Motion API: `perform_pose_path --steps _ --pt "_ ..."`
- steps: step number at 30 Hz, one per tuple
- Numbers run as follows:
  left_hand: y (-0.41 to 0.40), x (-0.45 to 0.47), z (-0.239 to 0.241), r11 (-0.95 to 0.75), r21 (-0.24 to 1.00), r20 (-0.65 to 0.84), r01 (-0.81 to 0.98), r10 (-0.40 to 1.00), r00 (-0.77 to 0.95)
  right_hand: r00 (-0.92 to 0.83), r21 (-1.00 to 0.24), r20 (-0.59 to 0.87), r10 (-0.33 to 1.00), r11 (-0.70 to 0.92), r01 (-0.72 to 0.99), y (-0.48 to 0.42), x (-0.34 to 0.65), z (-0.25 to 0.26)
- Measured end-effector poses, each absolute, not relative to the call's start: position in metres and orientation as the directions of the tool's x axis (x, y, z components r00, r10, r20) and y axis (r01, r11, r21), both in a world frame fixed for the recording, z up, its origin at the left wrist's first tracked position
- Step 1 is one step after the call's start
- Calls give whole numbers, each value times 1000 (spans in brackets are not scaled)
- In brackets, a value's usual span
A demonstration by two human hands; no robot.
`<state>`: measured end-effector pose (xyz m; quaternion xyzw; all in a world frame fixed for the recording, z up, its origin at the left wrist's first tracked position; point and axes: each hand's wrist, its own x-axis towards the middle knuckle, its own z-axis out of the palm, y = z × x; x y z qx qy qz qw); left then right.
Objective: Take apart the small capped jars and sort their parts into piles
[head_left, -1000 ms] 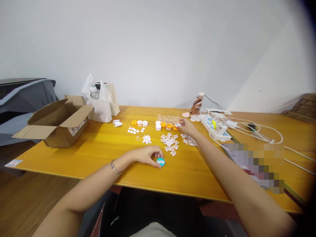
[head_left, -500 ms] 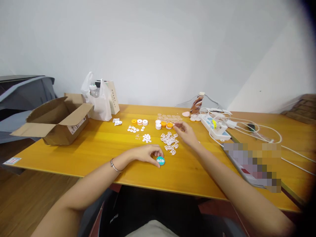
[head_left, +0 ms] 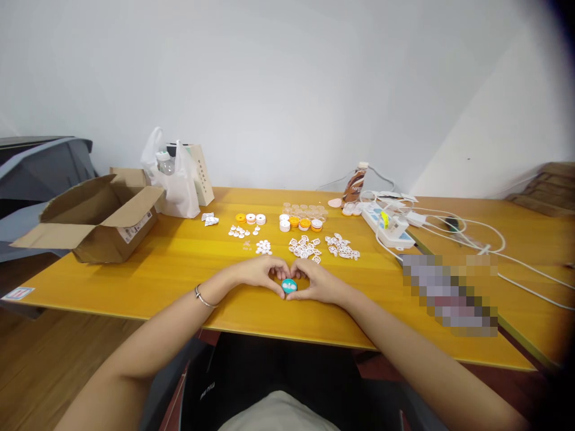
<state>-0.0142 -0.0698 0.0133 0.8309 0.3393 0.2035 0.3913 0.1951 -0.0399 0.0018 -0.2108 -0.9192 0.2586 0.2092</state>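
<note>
A round teal piece (head_left: 289, 287) with several whitish round bits inside it lies flat at the front middle of the table. My left hand (head_left: 264, 273) is closed about its left side, thumb at the near edge and fingers curled behind. From the right, my right hand (head_left: 317, 282) holds the same piece between thumb and bent fingers. Just beyond the hands are a pile of white openwork parts (head_left: 304, 246), a second such pile (head_left: 342, 246) and small white discs (head_left: 263, 247). Orange and white round pieces (head_left: 304, 224) stand behind them.
On the left sit an open cardboard box (head_left: 96, 224) and a white plastic bag (head_left: 177, 191). Clear round cups (head_left: 305, 211) and a brown bottle (head_left: 354, 184) are at the back. A power strip (head_left: 389, 227) with white cables lies right, near a pixelated area.
My right hand has come back from the orange and white pieces to the teal piece. The second pile of openwork parts, hidden before by my right arm, now shows. The view has shifted slightly.
</note>
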Motion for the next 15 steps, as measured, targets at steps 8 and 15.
perform_pose_path --steps 8,15 --pt "-70 -14 14 -453 784 68 424 742 666 -828 -502 336 449 829 245 -37 194 -3" --pt "-75 -7 19 -504 707 86 495 757 647 -825 -481 350 443 841 247 -37 193 -5"
